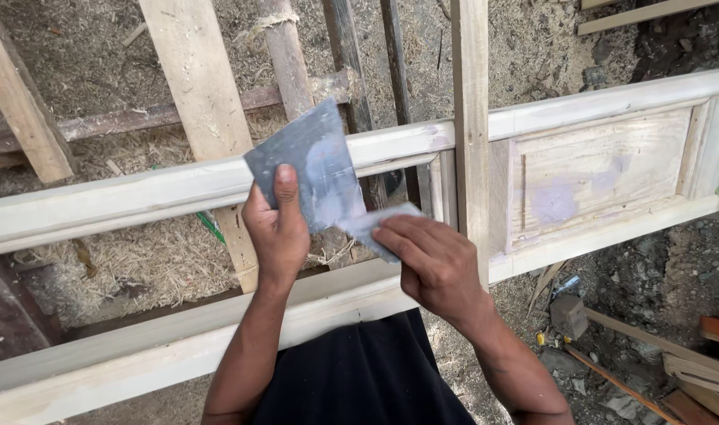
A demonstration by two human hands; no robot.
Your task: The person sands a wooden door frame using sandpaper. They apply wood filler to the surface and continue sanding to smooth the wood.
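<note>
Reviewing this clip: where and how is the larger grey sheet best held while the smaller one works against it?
Hold the larger grey sheet by its lower left edge, coming from below, as the left hand does: thumb on the face, fingers behind. It tilts up and away, so this leaves its smeared face free for the smaller grey piece in the right hand.

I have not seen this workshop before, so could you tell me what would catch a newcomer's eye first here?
At the centre, the left hand holds up a grey sheet smeared with pale filler, while the right hand presses a smaller grey scraper against its lower edge. Behind them a pale wooden door frame lies across the view, its panel on the right patched with lilac filler. Sawdust and shavings cover the ground beneath.
</note>
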